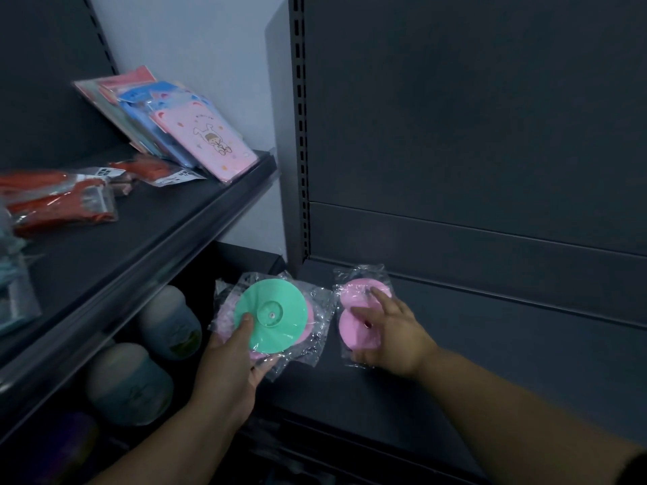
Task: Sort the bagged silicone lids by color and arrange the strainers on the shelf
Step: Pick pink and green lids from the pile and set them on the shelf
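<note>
My left hand [234,358] grips a small stack of bagged silicone lids; a green lid [276,315] lies on top, with pink lids [310,315] peeking out beneath it. To the right, two bagged pink lids [357,311] lie overlapping on the dark shelf [490,344]. My right hand [392,330] rests flat on them, fingers spread over the bag. No strainers can be made out for sure.
The upper left shelf [168,218] carries bagged red items [56,201], a leaning stack of pink and blue packets [196,138] and pale bags at the far left. Below it stand rounded containers [129,386]. A slotted upright [299,134] divides the two shelf bays.
</note>
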